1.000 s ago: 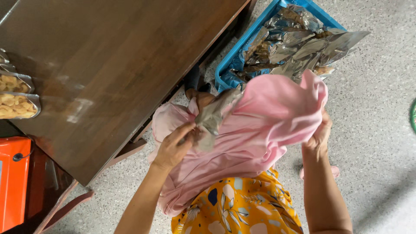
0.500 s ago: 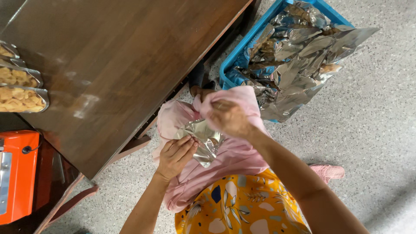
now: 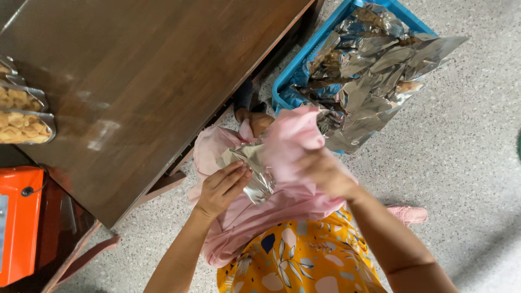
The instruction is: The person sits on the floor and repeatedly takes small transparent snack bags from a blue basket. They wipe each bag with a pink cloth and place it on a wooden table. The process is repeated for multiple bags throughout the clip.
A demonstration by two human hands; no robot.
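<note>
My left hand grips a crumpled silver foil pouch that lies on a pink cloth over my lap. My right hand is closed on a bunched fold of that pink cloth, lifted up beside the pouch. Below the cloth shows my yellow flowered garment. Part of the pouch is hidden under the raised fold.
A dark brown wooden table fills the upper left, with clear bags of snacks at its left edge. A blue crate heaped with silver foil pouches stands on the speckled floor. An orange device sits at lower left.
My right hand came in from the cloth's right edge, gathered the pink cloth and folded it over toward the middle. The left hand stays on the foil pouch.
</note>
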